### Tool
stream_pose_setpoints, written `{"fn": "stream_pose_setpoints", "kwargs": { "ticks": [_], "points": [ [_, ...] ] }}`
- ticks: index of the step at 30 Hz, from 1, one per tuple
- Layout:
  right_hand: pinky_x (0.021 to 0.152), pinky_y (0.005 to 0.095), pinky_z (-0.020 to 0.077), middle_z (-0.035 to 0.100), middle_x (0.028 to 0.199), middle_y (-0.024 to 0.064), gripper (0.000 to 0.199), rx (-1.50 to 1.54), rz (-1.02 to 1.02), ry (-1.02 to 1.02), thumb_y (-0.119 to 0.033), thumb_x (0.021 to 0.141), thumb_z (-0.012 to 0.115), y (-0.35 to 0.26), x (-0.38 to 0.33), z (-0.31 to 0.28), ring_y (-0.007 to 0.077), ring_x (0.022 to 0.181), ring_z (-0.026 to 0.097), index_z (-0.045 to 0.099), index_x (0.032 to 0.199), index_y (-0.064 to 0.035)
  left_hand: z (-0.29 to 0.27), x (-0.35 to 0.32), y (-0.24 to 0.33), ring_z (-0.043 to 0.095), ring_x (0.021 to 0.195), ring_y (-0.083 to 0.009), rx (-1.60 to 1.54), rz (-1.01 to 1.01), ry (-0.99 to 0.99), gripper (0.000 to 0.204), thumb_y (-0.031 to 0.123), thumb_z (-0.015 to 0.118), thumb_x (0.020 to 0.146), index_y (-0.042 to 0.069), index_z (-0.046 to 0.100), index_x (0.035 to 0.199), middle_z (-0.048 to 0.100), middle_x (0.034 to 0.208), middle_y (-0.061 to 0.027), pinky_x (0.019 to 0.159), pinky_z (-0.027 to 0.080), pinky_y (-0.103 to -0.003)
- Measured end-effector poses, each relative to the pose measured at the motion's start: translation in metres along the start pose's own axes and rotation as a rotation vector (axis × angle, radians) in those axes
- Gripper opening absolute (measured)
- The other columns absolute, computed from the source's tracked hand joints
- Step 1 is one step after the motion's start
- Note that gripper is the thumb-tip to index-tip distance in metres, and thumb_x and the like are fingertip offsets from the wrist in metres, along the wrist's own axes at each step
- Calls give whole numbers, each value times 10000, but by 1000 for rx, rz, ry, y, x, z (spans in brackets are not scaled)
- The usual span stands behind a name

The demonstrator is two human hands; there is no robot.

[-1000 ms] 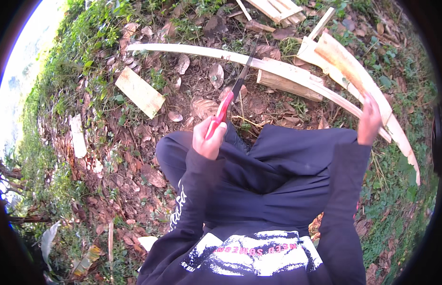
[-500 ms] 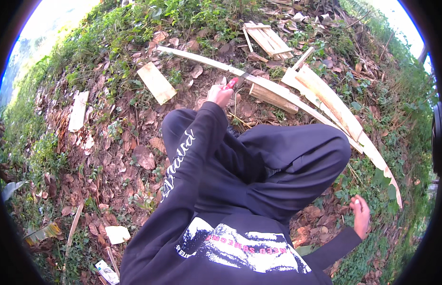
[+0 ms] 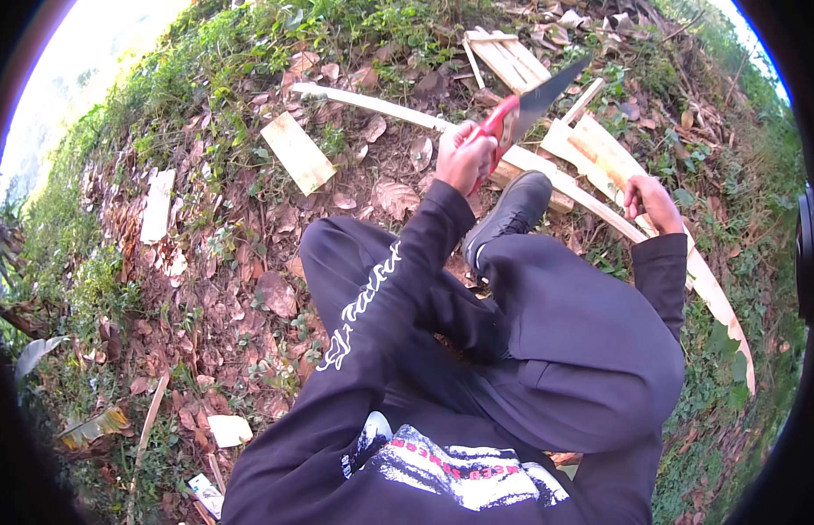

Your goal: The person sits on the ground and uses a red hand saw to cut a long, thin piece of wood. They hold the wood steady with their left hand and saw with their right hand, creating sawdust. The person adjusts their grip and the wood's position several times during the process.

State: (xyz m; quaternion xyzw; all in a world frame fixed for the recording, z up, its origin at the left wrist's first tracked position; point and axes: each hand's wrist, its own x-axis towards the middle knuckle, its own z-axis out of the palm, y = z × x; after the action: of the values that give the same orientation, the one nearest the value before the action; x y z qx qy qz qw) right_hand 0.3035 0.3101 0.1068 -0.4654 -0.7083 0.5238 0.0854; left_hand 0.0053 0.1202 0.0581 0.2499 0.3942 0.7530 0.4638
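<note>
In my left hand [image 3: 464, 160] is the red handle of a handsaw [image 3: 547, 94]. Its dark tapered blade points up and to the right, lifted above the wood. Beneath it runs a long, thin, pale wooden strip [image 3: 372, 102], curving across the ground from upper left to lower right. My dark shoe [image 3: 514, 210] is against the strip, close to a short wood block [image 3: 560, 202] that it partly covers. Over the strip's right part, beside the wider planks [image 3: 606, 147], hangs my right hand [image 3: 653, 203]. Its fingers are loosely curled, and nothing shows in them.
A slatted wooden piece [image 3: 509, 63] lies at the far side. To the left are a rectangular board [image 3: 298, 154] and a smaller board [image 3: 157, 206]. A thin stick [image 3: 150, 429] and a pale flat piece [image 3: 230, 430] lie at lower left. Dry leaves and green plants cover the slope.
The saw has come up off the strip and swung to point up-right. My right hand has moved forward to the planks. My shoe has come forward to the strip.
</note>
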Motion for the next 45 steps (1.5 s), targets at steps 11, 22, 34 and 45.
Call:
{"fn": "stream_pose_setpoints", "kwargs": {
  "ticks": [11,22,34,45],
  "points": [
    [827,490,461,667,941,221,421,-800,65,426,-461,881,478,161,160,90,390,935,633,621,931,-69,-73,-28,33,442,558,-20,620,185,195,112,96,606,840,-12,603,871,529,653,35,497,340,-190],
    [1041,446,369,491,1303,209,791,-756,-372,125,-410,710,679,151,172,94,338,1235,461,404,1363,-60,-91,-46,-10,314,409,-34,415,220,309,103,58,537,846,-30,498,882,393,538,25,391,262,-194],
    [1034,468,359,428,1377,234,788,-918,-359,124,-333,752,670,150,174,133,368,1269,424,342,1377,17,-89,-74,-3,289,397,-33,352,184,337,130,65,528,846,-49,503,904,380,517,28,385,247,-198],
    [1024,430,360,507,1262,162,837,-777,-396,125,-226,591,780,150,127,158,331,1213,467,415,1315,-17,-81,-99,5,360,466,-26,279,118,287,88,50,541,901,-28,505,921,458,615,25,436,282,-179]
  ]
}}
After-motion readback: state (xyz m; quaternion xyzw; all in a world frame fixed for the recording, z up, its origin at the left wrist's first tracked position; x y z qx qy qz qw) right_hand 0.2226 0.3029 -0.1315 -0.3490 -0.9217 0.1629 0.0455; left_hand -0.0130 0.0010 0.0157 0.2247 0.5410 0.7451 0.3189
